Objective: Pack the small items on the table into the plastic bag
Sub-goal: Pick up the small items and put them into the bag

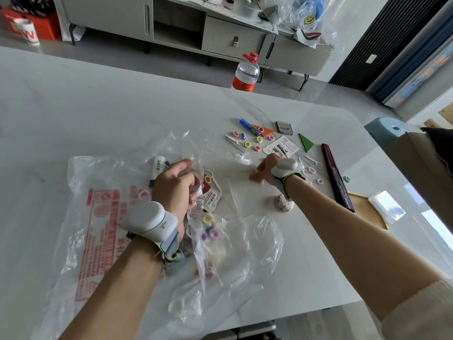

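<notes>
Plastic bag [103,217] in left hand [175,190]

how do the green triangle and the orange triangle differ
The orange triangle carries a pink ring and the blue pen overlaps its corner; the green triangle lies bare. The green triangle sits right of the orange one. Both lie flat on the table, outside the plastic bag.

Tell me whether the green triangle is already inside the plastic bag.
No, the green triangle lies on the bare table beyond the right hand, outside the plastic bag.
</notes>
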`<state>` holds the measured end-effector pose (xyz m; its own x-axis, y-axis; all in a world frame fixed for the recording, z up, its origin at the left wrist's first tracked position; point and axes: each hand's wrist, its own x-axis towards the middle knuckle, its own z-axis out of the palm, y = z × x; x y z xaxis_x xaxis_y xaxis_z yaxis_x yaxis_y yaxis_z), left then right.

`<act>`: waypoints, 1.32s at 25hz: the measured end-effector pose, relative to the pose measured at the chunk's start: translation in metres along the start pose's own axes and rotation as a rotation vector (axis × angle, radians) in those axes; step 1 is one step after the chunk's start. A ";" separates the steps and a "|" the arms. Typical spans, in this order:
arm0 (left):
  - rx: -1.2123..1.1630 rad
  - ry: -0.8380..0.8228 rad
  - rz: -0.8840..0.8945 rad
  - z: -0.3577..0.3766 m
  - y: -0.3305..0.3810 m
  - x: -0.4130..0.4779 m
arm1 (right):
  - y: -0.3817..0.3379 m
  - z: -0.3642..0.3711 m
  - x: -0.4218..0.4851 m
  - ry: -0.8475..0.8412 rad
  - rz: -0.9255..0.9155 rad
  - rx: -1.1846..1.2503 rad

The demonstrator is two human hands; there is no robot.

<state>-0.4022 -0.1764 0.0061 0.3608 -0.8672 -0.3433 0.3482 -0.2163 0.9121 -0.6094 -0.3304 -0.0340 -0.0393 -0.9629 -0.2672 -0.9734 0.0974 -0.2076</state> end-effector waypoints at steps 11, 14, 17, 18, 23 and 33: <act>-0.004 -0.009 0.002 0.001 0.002 -0.004 | 0.009 -0.012 -0.033 -0.155 -0.053 0.413; -0.001 -0.016 0.013 0.001 0.003 -0.006 | 0.007 -0.016 -0.034 -0.204 0.049 0.544; 0.001 -0.013 0.018 0.000 0.003 -0.006 | 0.001 -0.017 -0.031 -0.234 0.130 0.583; -0.003 -0.016 0.015 0.000 0.003 -0.006 | -0.001 -0.018 -0.031 -0.231 0.144 0.580; -0.014 -0.012 0.012 0.001 0.003 -0.005 | -0.005 -0.007 -0.031 -0.195 0.087 0.451; -0.024 -0.013 0.011 -0.001 0.002 -0.004 | -0.033 0.000 -0.029 -0.161 -0.029 -0.195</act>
<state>-0.4021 -0.1729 0.0090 0.3537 -0.8751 -0.3303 0.3650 -0.1960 0.9102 -0.5764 -0.3058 -0.0192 0.0105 -0.9106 -0.4131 -0.9993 0.0047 -0.0358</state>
